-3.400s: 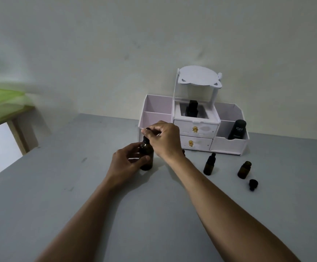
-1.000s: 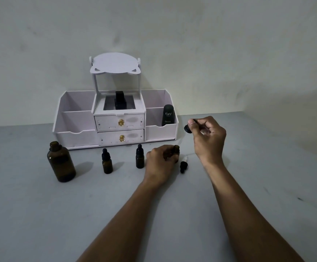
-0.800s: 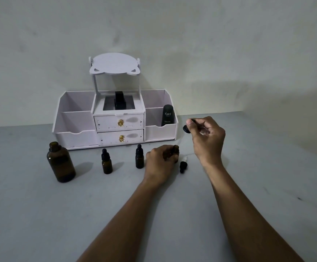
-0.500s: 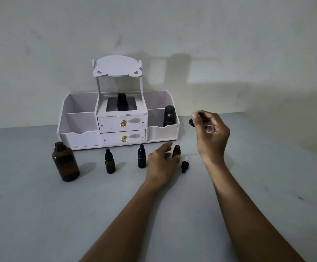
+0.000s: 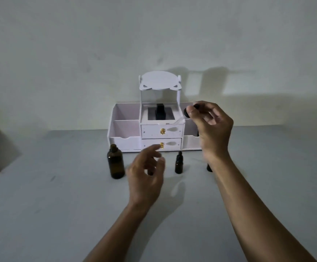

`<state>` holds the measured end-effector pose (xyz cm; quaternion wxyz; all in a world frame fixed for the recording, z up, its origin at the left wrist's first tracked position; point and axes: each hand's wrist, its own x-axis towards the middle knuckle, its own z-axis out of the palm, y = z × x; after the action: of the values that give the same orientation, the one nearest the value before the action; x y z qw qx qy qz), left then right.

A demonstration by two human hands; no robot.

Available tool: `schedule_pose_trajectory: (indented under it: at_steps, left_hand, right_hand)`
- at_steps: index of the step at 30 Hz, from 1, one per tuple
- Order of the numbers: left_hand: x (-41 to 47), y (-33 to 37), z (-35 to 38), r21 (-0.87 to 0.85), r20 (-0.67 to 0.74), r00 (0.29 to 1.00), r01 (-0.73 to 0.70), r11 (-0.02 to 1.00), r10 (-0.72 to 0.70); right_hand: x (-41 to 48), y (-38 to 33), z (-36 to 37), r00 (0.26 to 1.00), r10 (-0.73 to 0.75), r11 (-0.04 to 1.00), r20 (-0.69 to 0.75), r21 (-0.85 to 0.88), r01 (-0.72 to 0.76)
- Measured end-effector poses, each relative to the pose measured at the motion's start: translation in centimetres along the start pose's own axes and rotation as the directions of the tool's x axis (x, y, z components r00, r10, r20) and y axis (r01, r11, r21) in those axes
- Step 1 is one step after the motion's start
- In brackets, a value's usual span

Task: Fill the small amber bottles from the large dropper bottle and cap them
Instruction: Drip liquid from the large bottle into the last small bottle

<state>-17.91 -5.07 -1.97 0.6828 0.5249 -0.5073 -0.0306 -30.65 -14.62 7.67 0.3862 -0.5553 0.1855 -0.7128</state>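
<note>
Your right hand [image 5: 211, 127] is raised in front of the white compartmented organiser with two gold-knobbed drawers [image 5: 162, 137], its grip pinched shut on the black rubber bulb of a dropper [image 5: 188, 112] between thumb and fingers; the clear glass tube of that dropper slants down and left from the bulb, across the organiser's top edge. Your left hand [image 5: 146, 178] hovers above the grey bench [image 5: 59, 214] with fingers loosely spread and curled, its grip open and holding nothing. The large amber glass bottle [image 5: 115, 162] stands upright and uncapped on the bench, just left of your left hand and in front of the organiser's left compartments. One small amber bottle with a black dropper cap [image 5: 179, 163] stands upright between your two hands. Another small dark bottle [image 5: 209, 167] shows only as a sliver behind your right wrist; whether it is capped cannot be told. A black rectangular item [image 5: 160, 112] stands in the organiser's top centre recess, under the white oval mirror panel [image 5: 159, 83].
</note>
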Motion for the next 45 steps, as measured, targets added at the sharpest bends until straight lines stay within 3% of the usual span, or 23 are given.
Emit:
schedule_pose_trajectory:
  at_steps: [3,6,9,13,18,24,32,41,45]
  left_hand:
    - [1.5,-1.4,-4.4,0.047,-0.216,0.976,0.002,0.999,0.008]
    - [3.1,-3.7,-8.2,0.065,-0.307,0.950,0.072,0.995,-0.049]
    - [4.1,-6.1,-11.0,0.060,-0.237,0.961,0.164,0.985,-0.145]
    - [4.5,-8.7,-12.3,0.013,-0.036,0.959,0.283,0.959,-0.282]
    - [4.7,-9.9,-12.2,-0.032,0.118,0.935,0.339,0.940,-0.333]
    - [5.0,-10.3,-12.1,-0.032,0.170,0.928,0.343,0.939,-0.333]
    - [4.9,-10.1,-11.9,-0.013,0.217,0.920,0.338,0.941,-0.327]
    - [5.1,-10.0,-12.0,0.007,0.232,0.912,0.345,0.939,-0.337]
    - [5.1,-10.1,-12.1,0.011,0.239,0.910,0.347,0.938,-0.340]
  right_hand:
    - [-0.9,0.3,3.6,0.992,0.093,0.995,0.089,0.039,-0.097]
    - [-2.0,1.2,6.8,0.974,0.162,0.983,0.157,0.061,-0.173]
    - [-3.0,2.2,9.3,0.958,0.227,0.968,0.177,0.064,-0.241]
    - [-3.8,3.2,11.2,0.938,0.285,0.953,0.196,0.046,-0.300]
    - [-3.9,4.2,12.1,0.936,0.278,0.959,0.218,-0.011,-0.283]
    - [-4.4,4.8,12.4,0.943,0.243,0.970,0.227,-0.069,-0.233]
    - [-3.8,4.2,12.3,0.963,0.164,0.986,0.214,-0.014,-0.165]
    - [-4.2,5.3,13.7,0.928,0.190,0.978,0.321,-0.144,-0.151]
    - [-4.6,7.1,14.2,0.894,0.207,0.956,0.397,-0.277,-0.098]
